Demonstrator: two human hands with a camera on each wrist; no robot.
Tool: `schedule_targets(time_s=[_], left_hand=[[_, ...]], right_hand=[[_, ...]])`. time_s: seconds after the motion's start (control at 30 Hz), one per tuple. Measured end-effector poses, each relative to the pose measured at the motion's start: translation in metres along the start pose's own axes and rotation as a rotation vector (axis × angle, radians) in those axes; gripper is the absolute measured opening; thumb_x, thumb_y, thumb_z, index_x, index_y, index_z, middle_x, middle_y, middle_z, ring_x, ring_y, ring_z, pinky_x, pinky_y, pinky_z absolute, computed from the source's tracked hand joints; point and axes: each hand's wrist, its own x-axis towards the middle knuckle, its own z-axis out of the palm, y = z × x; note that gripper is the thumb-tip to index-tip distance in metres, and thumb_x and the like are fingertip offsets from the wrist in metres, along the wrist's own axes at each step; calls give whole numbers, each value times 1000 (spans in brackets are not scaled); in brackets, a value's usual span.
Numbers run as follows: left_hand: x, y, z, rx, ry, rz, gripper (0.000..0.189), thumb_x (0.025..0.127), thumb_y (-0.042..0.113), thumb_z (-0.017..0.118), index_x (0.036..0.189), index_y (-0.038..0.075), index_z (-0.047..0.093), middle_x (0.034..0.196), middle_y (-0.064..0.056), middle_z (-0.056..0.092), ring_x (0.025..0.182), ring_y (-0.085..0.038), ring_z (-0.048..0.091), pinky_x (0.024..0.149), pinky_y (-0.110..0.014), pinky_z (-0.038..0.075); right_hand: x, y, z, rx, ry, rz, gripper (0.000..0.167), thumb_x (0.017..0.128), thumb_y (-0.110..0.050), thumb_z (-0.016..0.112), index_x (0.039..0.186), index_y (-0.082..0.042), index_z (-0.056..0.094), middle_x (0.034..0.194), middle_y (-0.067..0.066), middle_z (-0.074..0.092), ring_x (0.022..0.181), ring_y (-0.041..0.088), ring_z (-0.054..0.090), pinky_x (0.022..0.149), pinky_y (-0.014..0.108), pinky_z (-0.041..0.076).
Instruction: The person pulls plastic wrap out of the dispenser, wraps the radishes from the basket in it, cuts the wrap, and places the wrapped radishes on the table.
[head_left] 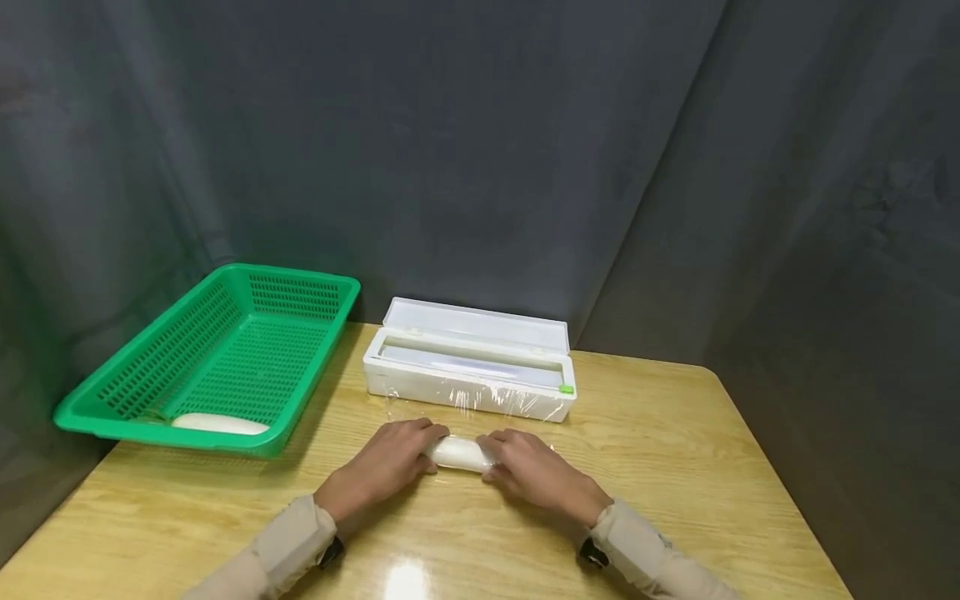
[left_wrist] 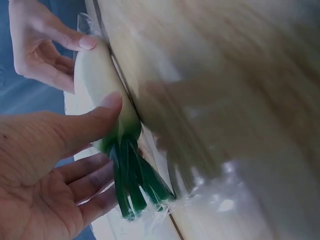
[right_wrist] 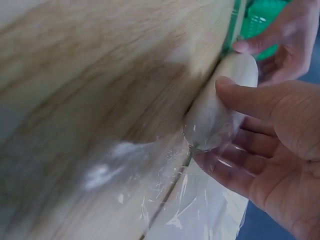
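Note:
A white radish (head_left: 459, 454) with cut green stalks (left_wrist: 132, 175) lies across the table in front of me, clear plastic wrap (right_wrist: 150, 185) clinging around it. My left hand (head_left: 397, 454) grips its leafy end, thumb on the near side and fingers beyond. The right hand (head_left: 532, 471) grips the other, bare tapered end in the same way. Wrap spreads from the radish over the wood and up to the front of a white wrap dispenser box (head_left: 465, 400), which stands just beyond both hands with its lid (head_left: 476, 323) raised.
A green perforated basket (head_left: 315, 392) stands at the left, with another white radish (head_left: 220, 423) inside at its near end. A small green slider (head_left: 566, 389) sits at the box's right end. Dark grey curtains (head_left: 420, 167) hang behind the wooden table (head_left: 652, 467).

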Motion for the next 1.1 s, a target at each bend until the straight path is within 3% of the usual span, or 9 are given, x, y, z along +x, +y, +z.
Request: schedule_targets(time_s=[0.17,0.43,0.6,0.73,0.93,1.1], left_hand=[[2,0,-2,-56,-64,37,28,85,15,85,107,8,69,94,-6,75,79,-17,69,70,-31,57],[3,1,-20,-195,-258,31,14,88,18,82,95,17,70,83,11,67,73,-2,54,67,-25,46],[4,4,-27,-212,-257,27,22,88,21,82,104,16,69,84,10,66,74,-3,52,70,-26,44],[2,6,-24,-223,-257,-20,32,87,24,83,109,16,61,79,9,60,70,-5,48,67,-26,42],[7,12,-22,-242,-294,-88,23,86,20,85,92,12,64,77,8,62,63,-5,47,60,-24,43],[7,17,-25,-137,-251,-100,22,86,17,85,78,11,65,72,5,60,63,-9,48,59,-27,44]], right_hand=[[-2,5,-8,93,-40,7,40,96,-15,77,131,1,67,108,9,75,89,10,67,78,27,58],[-5,1,-12,287,-161,4,30,98,-23,75,124,-8,73,105,-4,75,87,-1,60,80,21,53],[-9,0,-14,307,-170,62,33,99,-25,75,129,-13,68,111,-5,72,92,1,61,84,24,54],[-17,-5,-11,176,-138,70,40,100,-29,74,134,-12,59,123,0,67,103,7,60,90,31,55],[-23,-22,-3,-85,-45,11,53,95,-32,79,137,-7,59,132,7,62,116,19,61,100,40,54],[-14,-30,1,-215,-17,-27,45,97,-27,77,134,-5,63,126,7,66,114,20,64,99,37,54]])
